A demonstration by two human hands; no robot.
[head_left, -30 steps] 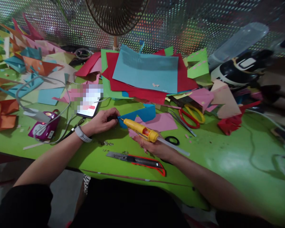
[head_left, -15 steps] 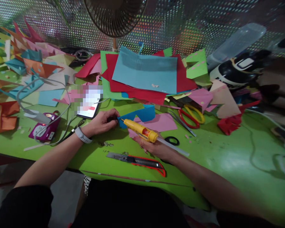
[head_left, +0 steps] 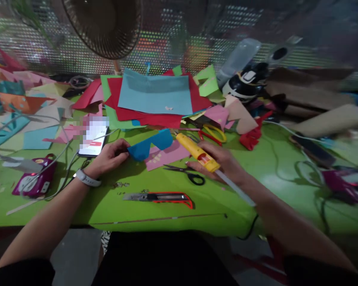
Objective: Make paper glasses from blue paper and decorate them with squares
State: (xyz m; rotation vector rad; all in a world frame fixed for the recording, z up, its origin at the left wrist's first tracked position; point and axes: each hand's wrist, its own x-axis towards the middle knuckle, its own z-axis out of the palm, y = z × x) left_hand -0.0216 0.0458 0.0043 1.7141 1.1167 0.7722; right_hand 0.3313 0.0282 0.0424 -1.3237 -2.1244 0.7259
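My left hand [head_left: 112,157], with a white band at the wrist, pinches the left end of a blue cut paper piece [head_left: 141,149], which has a notch in its lower edge. In my right hand [head_left: 223,159] is a yellow hot glue gun [head_left: 192,147], a whitish glue stick trailing from its back. The gun's tip points up and left, near the blue piece's right end but apart from it. Beneath the blue piece lies pink paper [head_left: 167,155] with small pale specks. Black-handled scissors [head_left: 196,179] lie below the glue gun.
A box cutter [head_left: 158,196] lies near the table's front edge. Left are a phone [head_left: 94,137] and a purple power strip [head_left: 34,180] with cables. Stacked coloured paper [head_left: 155,93] stands behind, below a fan [head_left: 103,24]. Yellow-and-red-handled scissors [head_left: 216,134] lie right.
The glue gun has moved right, away from the left hand, uncovering the scissors. The blue paper now stands more raised and its notched edge shows. The camera view has turned right.
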